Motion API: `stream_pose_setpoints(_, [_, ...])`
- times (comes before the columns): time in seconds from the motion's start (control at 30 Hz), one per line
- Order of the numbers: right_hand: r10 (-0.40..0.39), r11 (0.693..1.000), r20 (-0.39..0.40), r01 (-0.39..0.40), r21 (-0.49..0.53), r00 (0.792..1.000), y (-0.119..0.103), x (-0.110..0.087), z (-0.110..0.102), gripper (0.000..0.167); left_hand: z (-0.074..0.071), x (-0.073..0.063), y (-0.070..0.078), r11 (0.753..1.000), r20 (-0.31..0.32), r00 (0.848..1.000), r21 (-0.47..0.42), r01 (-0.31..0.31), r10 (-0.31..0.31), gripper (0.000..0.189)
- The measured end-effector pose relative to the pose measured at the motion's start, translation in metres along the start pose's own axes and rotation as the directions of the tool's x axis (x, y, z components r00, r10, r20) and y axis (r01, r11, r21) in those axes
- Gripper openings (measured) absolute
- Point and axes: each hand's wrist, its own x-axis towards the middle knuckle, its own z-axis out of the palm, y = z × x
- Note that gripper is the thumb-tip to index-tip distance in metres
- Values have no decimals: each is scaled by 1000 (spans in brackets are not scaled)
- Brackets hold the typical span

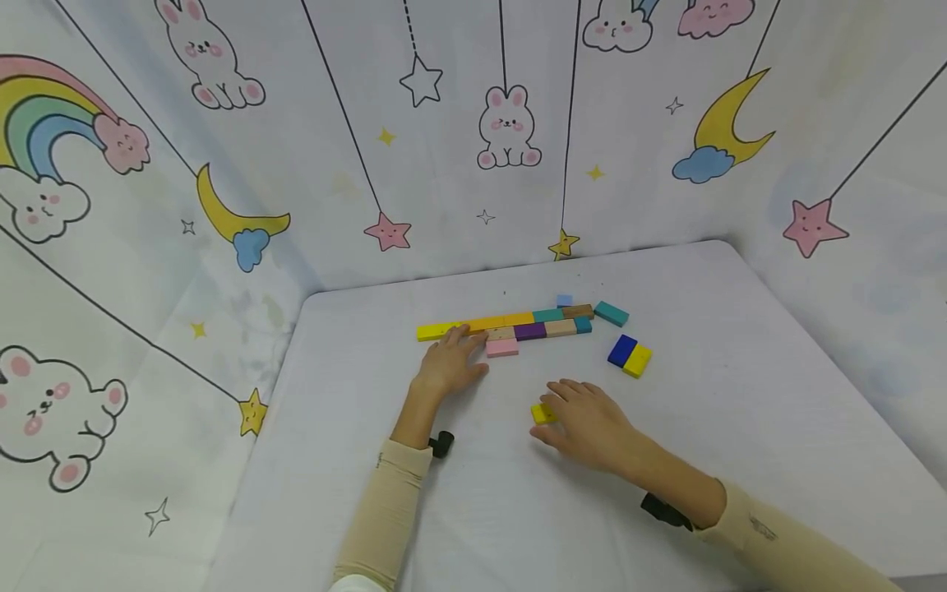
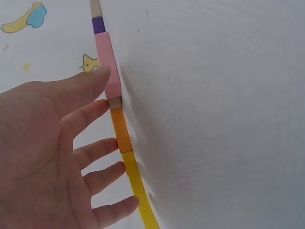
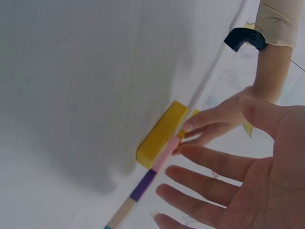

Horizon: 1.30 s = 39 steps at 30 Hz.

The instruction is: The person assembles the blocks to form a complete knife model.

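Observation:
Coloured wooden blocks lie end to end in two rows. My left hand (image 1: 446,366) rests at the left part of the rows, its spread fingertips at the yellow block (image 2: 136,179) and orange block (image 2: 121,130). Its thumb is beside the pink block (image 1: 502,348), which lies in front of the rows. The front row shows a purple block (image 1: 530,331) and a beige block (image 1: 560,328). My right hand (image 1: 595,427) hovers by a separate yellow block (image 3: 162,133), fingers extended and apart from it in the right wrist view; in the head view the hand partly covers this block.
Right of the rows lie a loose teal block (image 1: 612,313) and a dark blue block (image 1: 622,350) against another yellow one (image 1: 637,361). Behind the back row is a light blue block (image 1: 565,301). A patterned cloth wall (image 1: 459,205) borders the white table (image 1: 355,370).

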Motion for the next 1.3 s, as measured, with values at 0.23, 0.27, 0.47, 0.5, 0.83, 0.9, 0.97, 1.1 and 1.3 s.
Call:
stream_pose_setpoints(0.23, [-17,1000,-7,17,-4,1000,5,-14,3,65,1,2,-1,1000,-6,1000,-7,3,-3,65])
stream_pose_setpoints(0.27, [-19,1000,-6,19,-6,1000,6,-17,3,65,1,2,-1,1000,-5,1000,-5,4,-4,65])
stream_pose_setpoints(0.47, [-6,1000,19,6,-14,1000,5,-29,4,67,1,2,0,1000,-6,1000,3,4,-4,64])
stream_pose_setpoints(0.5, [-2,1000,22,2,-12,1000,5,-31,4,67,1,2,0,1000,-7,1000,5,5,-5,64])
stream_pose_setpoints(0.83, [5,1000,54,-5,5,999,5,-42,9,68,3,4,0,1000,-16,1000,8,-15,16,62])
stream_pose_setpoints(0.9, [-1,1000,53,0,14,999,5,-43,10,69,3,4,0,999,-19,999,4,-34,34,62])
stream_pose_setpoints(0.97, [-9,1000,49,8,17,999,5,-43,11,70,3,4,1,999,-18,999,0,-49,49,62])
stream_pose_setpoints(1.1, [-15,1000,49,14,15,999,7,-42,13,74,0,2,3,998,-2,998,-7,-69,69,62])
stream_pose_setpoints(1.3, [-32,999,36,33,-26,999,9,-38,16,74,2,3,2,998,24,998,0,-64,64,62])
